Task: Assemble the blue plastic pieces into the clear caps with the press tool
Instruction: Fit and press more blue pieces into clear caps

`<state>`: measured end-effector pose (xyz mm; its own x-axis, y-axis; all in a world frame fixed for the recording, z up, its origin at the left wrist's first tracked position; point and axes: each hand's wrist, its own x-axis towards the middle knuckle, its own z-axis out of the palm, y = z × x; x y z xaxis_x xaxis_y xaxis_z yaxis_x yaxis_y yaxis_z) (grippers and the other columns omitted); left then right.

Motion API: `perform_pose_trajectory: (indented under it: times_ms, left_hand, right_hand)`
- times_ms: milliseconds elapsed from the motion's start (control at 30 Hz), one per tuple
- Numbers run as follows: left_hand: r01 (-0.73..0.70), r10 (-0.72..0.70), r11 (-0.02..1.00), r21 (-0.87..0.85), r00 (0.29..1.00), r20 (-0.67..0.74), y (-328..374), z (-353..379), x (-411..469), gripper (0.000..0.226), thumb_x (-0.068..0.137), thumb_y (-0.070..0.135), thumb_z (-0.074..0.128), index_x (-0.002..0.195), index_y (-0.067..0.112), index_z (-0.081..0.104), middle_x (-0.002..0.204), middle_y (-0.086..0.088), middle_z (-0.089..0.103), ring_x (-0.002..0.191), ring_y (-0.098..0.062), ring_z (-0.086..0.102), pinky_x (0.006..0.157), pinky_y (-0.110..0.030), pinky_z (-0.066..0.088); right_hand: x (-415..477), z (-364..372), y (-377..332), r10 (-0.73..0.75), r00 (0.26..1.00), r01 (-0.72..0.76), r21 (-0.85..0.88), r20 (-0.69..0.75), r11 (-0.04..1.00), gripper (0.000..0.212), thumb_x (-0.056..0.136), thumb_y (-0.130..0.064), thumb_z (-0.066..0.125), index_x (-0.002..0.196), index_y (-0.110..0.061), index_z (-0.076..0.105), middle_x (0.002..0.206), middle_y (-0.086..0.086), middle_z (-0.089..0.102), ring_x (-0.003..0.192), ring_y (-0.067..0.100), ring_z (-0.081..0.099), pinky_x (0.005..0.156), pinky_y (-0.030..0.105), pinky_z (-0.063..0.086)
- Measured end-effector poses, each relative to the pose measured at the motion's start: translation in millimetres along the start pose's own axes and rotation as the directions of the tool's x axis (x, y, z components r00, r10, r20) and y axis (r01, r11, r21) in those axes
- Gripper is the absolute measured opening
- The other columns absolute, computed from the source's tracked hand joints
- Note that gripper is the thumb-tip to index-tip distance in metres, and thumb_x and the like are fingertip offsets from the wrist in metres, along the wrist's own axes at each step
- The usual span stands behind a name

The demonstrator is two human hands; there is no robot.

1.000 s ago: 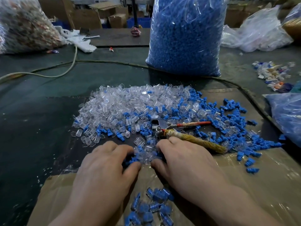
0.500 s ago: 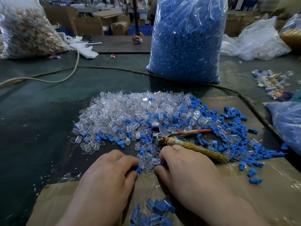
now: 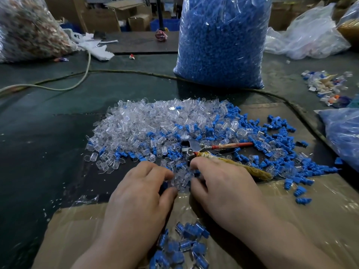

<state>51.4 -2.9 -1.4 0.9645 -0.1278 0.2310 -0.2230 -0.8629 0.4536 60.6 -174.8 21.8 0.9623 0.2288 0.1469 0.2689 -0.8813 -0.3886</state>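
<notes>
Hands were both palm-down at the near edge of the heap. Left hand (image 3: 139,193) and right hand (image 3: 223,189) each had thumb and fingers curled round the same little clump of clear caps (image 3: 180,178), fingertips mostly buried in it. More caps sat heaped on the dark table (image 3: 48,142), with loose blue pieces (image 3: 281,158) spread off to the right. Press tool (image 3: 196,147) lay in the heap just beyond the right knuckles, 1 handle red, 1 wrapped in tan cloth. Finished caps (image 3: 186,241) sat on taped cardboard (image 3: 291,220) between the wrists. 1 big bag of blue bits (image 3: 221,41) stood behind.
</notes>
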Motion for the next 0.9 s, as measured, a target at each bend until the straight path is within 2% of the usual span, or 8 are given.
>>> perform_pose_trajectory:
  times_ms: [100,200,333,433,533,633,800,900]
  left_hand:
    - [0.049,-0.054,0.997,-0.06,0.996,-0.073,0.8,-0.5,-1.0,0.015,0.08,0.047,0.063,0.093,0.04,0.06,0.088,0.025,0.053,0.087,0.005,0.052,0.07,-0.015,0.037]
    - [0.144,-0.196,0.953,-0.268,0.964,-0.178,0.0,-1.4,-2.6,0.015,0.076,0.048,0.066,0.088,0.043,0.06,0.083,0.024,0.063,0.083,0.01,0.057,0.062,-0.013,0.038]
    - [0.164,-0.324,0.732,-0.661,0.938,-0.126,1.2,-0.9,-2.4,0.026,0.08,0.022,0.078,0.092,0.042,0.067,0.088,0.019,0.075,0.076,0.001,0.071,0.063,-0.022,0.058]
    - [0.134,-0.33,0.54,-0.831,0.942,-0.062,5.8,-3.5,-1.8,0.031,0.079,0.007,0.076,0.089,0.037,0.071,0.087,0.003,0.078,0.068,-0.011,0.073,0.052,-0.017,0.054]
    - [0.144,-0.295,0.478,-0.867,0.956,-0.004,6.2,-6.4,-3.0,0.022,0.07,0.03,0.074,0.091,0.037,0.073,0.079,-0.001,0.074,0.057,-0.015,0.069,0.047,-0.02,0.052]
    - [0.166,-0.23,0.557,-0.814,0.972,0.041,3.8,-6.7,-5.9,0.03,0.07,0.043,0.068,0.099,0.046,0.074,0.072,0.003,0.071,0.061,-0.012,0.069,0.054,-0.022,0.053]
    - [0.205,-0.247,0.563,-0.801,0.966,0.074,5.8,-3.6,-6.1,0.021,0.069,0.036,0.077,0.088,0.04,0.072,0.07,0.0,0.071,0.06,-0.015,0.071,0.056,-0.027,0.055]
    - [0.215,-0.235,0.559,-0.801,0.967,0.095,8.0,-7.5,-6.7,0.016,0.076,0.022,0.078,0.083,0.035,0.072,0.065,-0.002,0.071,0.058,-0.015,0.07,0.054,-0.025,0.056]
  right_hand:
    - [0.8,1.8,1.9,0.041,0.999,-0.037,0.106,-0.032,0.994,0.016,0.097,-0.04,0.045,0.102,-0.034,0.058,0.09,-0.016,0.057,0.085,0.003,0.051,0.077,0.028,0.045]
    - [-0.9,1.4,3.5,0.121,0.992,-0.106,0.314,-0.028,0.943,0.011,0.096,-0.041,0.05,0.097,-0.039,0.06,0.086,-0.018,0.063,0.085,-0.004,0.054,0.067,0.018,0.046]
    - [-5.3,-2.9,0.6,0.15,0.983,-0.181,0.69,0.105,0.701,0.012,0.096,-0.032,0.054,0.089,-0.04,0.06,0.074,-0.01,0.068,0.065,0.006,0.066,0.058,0.022,0.056]
    - [-8.2,-8.7,-3.5,0.124,0.977,-0.213,0.821,0.174,0.53,0.014,0.095,-0.028,0.056,0.085,-0.033,0.064,0.075,0.0,0.07,0.069,0.016,0.069,0.063,0.035,0.061]
    - [-10.5,-10.5,-6.1,0.043,0.997,-0.077,0.799,0.064,0.597,0.01,0.087,-0.042,0.055,0.089,-0.038,0.063,0.079,-0.004,0.069,0.072,0.009,0.067,0.068,0.031,0.059]
    - [-12.7,-10.0,-7.3,0.013,0.999,0.025,0.765,-0.044,0.644,0.013,0.084,-0.046,0.054,0.092,-0.04,0.062,0.079,-0.007,0.067,0.071,0.008,0.065,0.067,0.031,0.056]
    - [-13.3,-3.6,-8.0,-0.155,0.967,0.231,0.437,-0.203,0.869,0.009,0.093,-0.039,0.053,0.101,-0.038,0.056,0.095,-0.022,0.06,0.088,0.002,0.06,0.071,0.024,0.05]
    - [-13.0,-3.7,-8.3,-0.201,0.959,0.259,0.325,-0.201,0.909,0.014,0.095,-0.044,0.042,0.102,-0.039,0.052,0.096,-0.023,0.056,0.09,0.0,0.057,0.072,0.024,0.047]
